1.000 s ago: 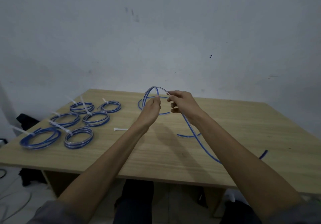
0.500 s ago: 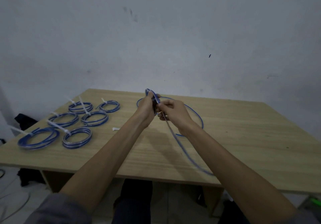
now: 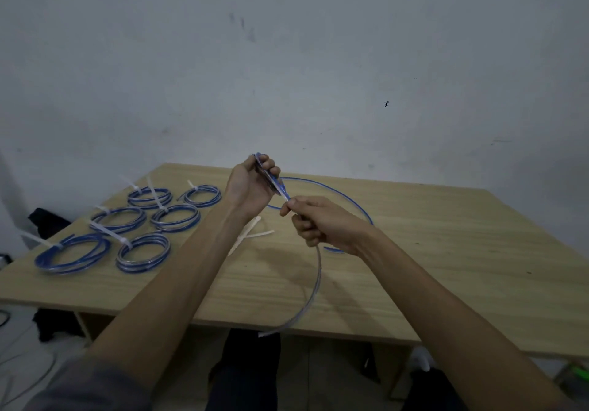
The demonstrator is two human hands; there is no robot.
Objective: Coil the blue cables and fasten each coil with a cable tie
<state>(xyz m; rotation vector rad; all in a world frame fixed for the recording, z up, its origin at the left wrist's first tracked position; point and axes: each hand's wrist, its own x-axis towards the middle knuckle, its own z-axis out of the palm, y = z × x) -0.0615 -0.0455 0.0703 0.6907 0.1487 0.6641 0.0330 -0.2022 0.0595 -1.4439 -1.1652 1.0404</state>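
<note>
My left hand (image 3: 251,186) grips the gathered loops of a blue cable (image 3: 338,191) above the wooden table (image 3: 446,251). One wide loop of that cable arcs out to the right behind my right hand (image 3: 322,224). My right hand pinches the cable just below the left hand, and the free tail (image 3: 314,292) curves down past the table's front edge. Two loose white cable ties (image 3: 251,235) lie on the table under my left wrist.
Several finished blue coils, each fastened with a white tie, lie on the left part of the table, among them one near the left edge (image 3: 71,253) and one beside it (image 3: 143,253). A pale wall stands behind the table. Dark bags sit on the floor at left.
My hands have drawn a little nearer and lower. The right hand slid down the cable away from the left hand, and the tail swung in over the front edge. The ties came into sight.
</note>
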